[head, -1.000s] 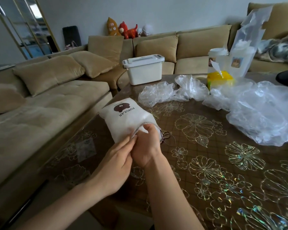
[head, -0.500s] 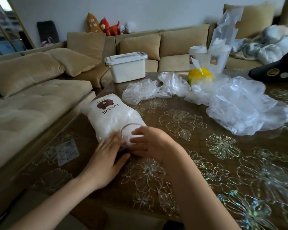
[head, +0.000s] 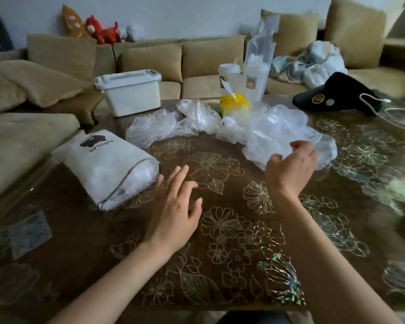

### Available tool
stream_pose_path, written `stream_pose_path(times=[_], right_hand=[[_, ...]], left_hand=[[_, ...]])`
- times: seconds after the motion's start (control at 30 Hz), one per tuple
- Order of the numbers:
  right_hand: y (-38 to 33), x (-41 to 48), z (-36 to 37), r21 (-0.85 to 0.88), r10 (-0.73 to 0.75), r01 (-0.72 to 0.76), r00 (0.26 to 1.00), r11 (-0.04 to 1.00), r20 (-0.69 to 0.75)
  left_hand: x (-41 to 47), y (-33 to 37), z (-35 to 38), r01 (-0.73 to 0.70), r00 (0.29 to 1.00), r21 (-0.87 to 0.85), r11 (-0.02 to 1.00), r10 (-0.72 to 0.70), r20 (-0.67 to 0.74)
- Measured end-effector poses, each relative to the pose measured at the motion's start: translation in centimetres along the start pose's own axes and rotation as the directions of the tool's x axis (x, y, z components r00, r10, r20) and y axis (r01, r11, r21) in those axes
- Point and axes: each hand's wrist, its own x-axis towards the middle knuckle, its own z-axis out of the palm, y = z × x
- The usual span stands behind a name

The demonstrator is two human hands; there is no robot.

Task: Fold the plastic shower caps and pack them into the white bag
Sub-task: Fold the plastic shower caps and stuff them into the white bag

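A beige sofa (head: 208,59) wraps the scene from 9 o'clock round to 2 o'clock. In front of it stands the brown counter (head: 232,230) with a flower-patterned cover.

At 1 o'clock from the counter's middle lies the biggest shower cap (head: 278,127), a loose, unfolded heap of clear film. 2 smaller crumpled shower caps (head: 154,127) lie at 11 o'clock, touching each other.

The white bag (head: 103,164) lies on its side at 9 o'clock, near the counter's left edge. It is stuffed full, with the word POPULAR printed on it. Its drawstring mouth opens toward 4 o'clock, and clear plastic (head: 140,176) shows inside it.

A white storage box (head: 129,92) sits at 11 o'clock, just behind the counter's far edge. Its lid is on, so its contents are hidden.

A tall clear pouch (head: 258,64) stands upright at 12 o'clock with white material in its lower part. A yellow tub (head: 234,105) stands just in front of it, a white sheet sticking out of the top.

A black cap (head: 337,94) rests at 2 o'clock.

The left hand (head: 175,206) has its fingers straight and spread, holding nothing, just beside the bag's mouth. The right hand (head: 290,167) is at the near edge of the biggest shower cap, fingers loosely curved and apart from the thumb. Whether they touch the film I cannot tell.
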Motion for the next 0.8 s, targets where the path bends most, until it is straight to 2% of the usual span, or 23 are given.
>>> stream_pose_path(times=[0.07,0.1,0.2,0.27,0.37,0.43,0.5,0.63,0.8], right_hand=[[-0.1,1.9,-0.8,-0.027,-0.052,0.052,0.999,0.998,-0.002],[-0.1,3.0,-1.2,-0.068,-0.089,0.091,0.995,0.993,0.043],[0.1,6.4,-2.0,-0.242,-0.155,0.24,0.934,0.94,0.323],[0.8,7.4,-2.0,-0.313,-0.123,0.303,0.865,0.9,0.486],[1.8,7.0,-1.1,-0.318,-0.062,0.296,0.813,0.901,0.579],[2.1,6.9,-0.7,-0.232,-0.094,0.26,0.829,0.937,0.551],[1.6,7.3,-1.1,-0.11,-0.145,0.215,0.882,0.97,0.449],[-0.6,7.0,-3.5,0.076,-0.164,0.15,0.955,0.986,0.246],[-4.1,6.7,-6.9,0.201,-0.278,0.243,0.945,0.949,0.174]], left_hand=[[0.0,-0.2,0.6,0.125,0.992,-0.087,0.988,-0.122,0.045],[-0.1,-0.3,0.8,0.15,0.988,-0.085,0.985,-0.145,0.058],[-0.1,-0.2,0.9,0.114,0.993,-0.086,0.99,-0.112,0.028],[0.0,-0.3,0.8,0.136,0.991,-0.071,0.988,-0.136,0.0],[-0.6,-0.6,1.0,0.211,0.977,-0.06,0.976,-0.209,0.041],[-0.7,-0.5,1.1,0.274,0.96,-0.063,0.96,-0.27,0.069],[-0.3,0.1,0.9,0.325,0.944,-0.068,0.943,-0.32,0.084],[0.5,0.4,0.5,0.324,0.944,-0.058,0.944,-0.319,0.078],[0.7,0.5,0.3,0.311,0.949,-0.039,0.95,-0.308,0.069]])
